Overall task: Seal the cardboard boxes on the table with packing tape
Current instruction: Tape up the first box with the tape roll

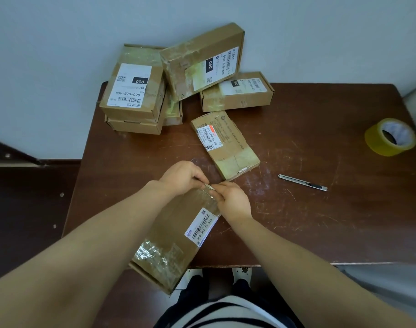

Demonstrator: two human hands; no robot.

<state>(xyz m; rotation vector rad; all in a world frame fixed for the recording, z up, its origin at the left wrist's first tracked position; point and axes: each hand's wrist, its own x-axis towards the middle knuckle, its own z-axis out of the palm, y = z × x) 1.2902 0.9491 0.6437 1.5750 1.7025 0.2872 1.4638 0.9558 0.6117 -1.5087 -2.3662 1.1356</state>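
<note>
A long cardboard box point(176, 235) with a barcode label lies at the table's near edge, its near end hanging over the edge. My left hand point(182, 177) and my right hand point(233, 198) meet at its far end, and both pinch a strip of clear tape point(208, 187) there. A yellow roll of packing tape point(390, 137) stands at the far right of the table. A utility knife point(302, 183) lies to the right of my hands.
A flat taped box point(226, 144) lies just beyond my hands. Several labelled boxes point(136, 91) are stacked at the back left against the wall, one box point(202, 60) leaning on them, another box point(237, 92) beside. The brown table point(320, 221) is scratched.
</note>
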